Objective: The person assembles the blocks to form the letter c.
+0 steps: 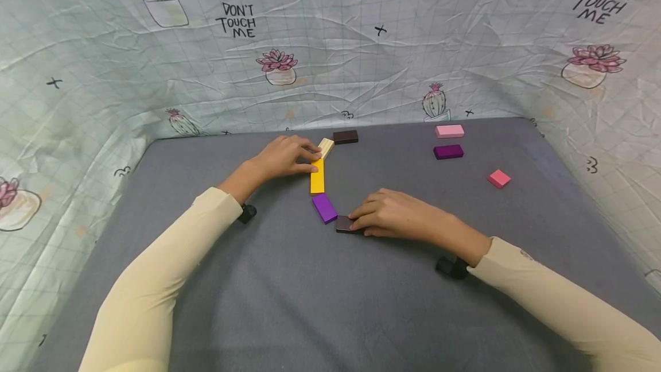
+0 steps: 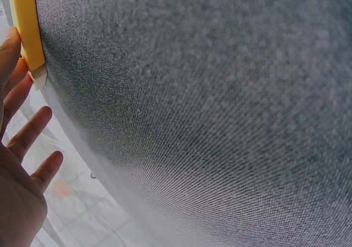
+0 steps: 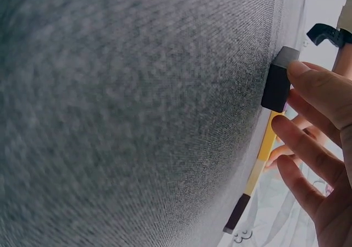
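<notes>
Several small rectangular blocks form a curved row in the head view. My left hand (image 1: 286,157) touches the yellow block (image 1: 318,180) with its thumb and the pale wooden block (image 1: 326,146) with a forefinger; its other fingers spread loosely in the left wrist view. A purple block (image 1: 325,209) lies just below the yellow one. At the row's near end, my right hand (image 1: 396,214) pinches a dark brown block (image 1: 344,223) between thumb and fingers, partly covering it. Beyond the wooden block, another dark brown block (image 1: 345,137) ends the row.
To the right lie a light pink block (image 1: 450,131), a dark purple block (image 1: 448,152) and a coral-pink block (image 1: 499,178). The grey cloth surface (image 1: 289,291) meets a printed fabric backdrop (image 1: 335,73) behind and at the sides.
</notes>
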### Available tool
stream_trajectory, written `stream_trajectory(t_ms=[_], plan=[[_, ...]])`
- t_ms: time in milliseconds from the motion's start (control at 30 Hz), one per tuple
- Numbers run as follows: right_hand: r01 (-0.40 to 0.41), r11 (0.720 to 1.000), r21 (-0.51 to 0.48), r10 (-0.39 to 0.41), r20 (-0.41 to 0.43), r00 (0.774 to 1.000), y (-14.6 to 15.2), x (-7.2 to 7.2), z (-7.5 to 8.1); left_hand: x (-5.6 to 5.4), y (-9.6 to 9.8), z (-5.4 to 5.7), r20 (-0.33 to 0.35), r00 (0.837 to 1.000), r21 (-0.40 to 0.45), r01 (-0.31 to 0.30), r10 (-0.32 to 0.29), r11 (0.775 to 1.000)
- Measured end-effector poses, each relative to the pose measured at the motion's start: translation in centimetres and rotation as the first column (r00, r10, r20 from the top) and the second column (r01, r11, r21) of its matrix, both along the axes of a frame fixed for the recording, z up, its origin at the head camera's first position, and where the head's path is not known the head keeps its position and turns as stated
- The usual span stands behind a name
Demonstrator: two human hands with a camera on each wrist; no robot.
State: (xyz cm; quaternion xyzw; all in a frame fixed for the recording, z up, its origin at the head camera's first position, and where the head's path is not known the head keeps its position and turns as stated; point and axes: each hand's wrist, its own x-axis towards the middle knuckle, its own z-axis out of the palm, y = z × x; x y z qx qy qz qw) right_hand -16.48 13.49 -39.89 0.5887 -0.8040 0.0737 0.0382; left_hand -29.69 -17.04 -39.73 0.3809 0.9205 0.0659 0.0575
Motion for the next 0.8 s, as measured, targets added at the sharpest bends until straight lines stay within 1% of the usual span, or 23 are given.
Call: stream_trajectory(t_ms=[467,633,800], plan=[[-0.015,1.0,-0.022,0.015,-0.018,1.0,0.1,0.02,0.09,0.11,0.04,0.09,0.002,1.0,0.012,0.003,-0.003,1.0],[0.004,1.0,-0.021,-0.004,0.008,1.0,0.28,0.01,0.4,0.16,0.07,0.16,0.0,1.0,0.015,0.006,-0.006,1.0],[-0.013,1.0,-0.026,0.014,0.033,0.999,0.36,0.04,0.39,0.14,0.05,0.16,0.0,1.0,0.018,0.008,-0.008,1.0]])
